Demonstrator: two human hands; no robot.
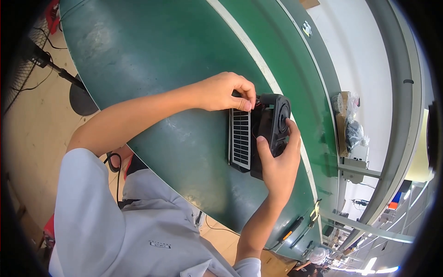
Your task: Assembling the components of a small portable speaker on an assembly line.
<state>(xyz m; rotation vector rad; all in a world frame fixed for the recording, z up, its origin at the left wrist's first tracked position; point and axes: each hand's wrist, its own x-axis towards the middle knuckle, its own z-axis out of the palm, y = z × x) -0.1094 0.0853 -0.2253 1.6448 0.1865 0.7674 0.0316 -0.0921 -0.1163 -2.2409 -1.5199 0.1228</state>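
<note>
Right hand (280, 168) is gripping an open black case (266, 121) mid-frame, gridded panel (241, 138) and speaker (284, 113) showing; can't tell if left hand (228, 92) is pinching anything.

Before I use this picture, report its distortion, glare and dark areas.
Head view: the white stripe bows into an arc, the corners are black, pale sheen marks the green tabletop, ceiling lights glare at lower right, and the black casing is dark inside.
</note>
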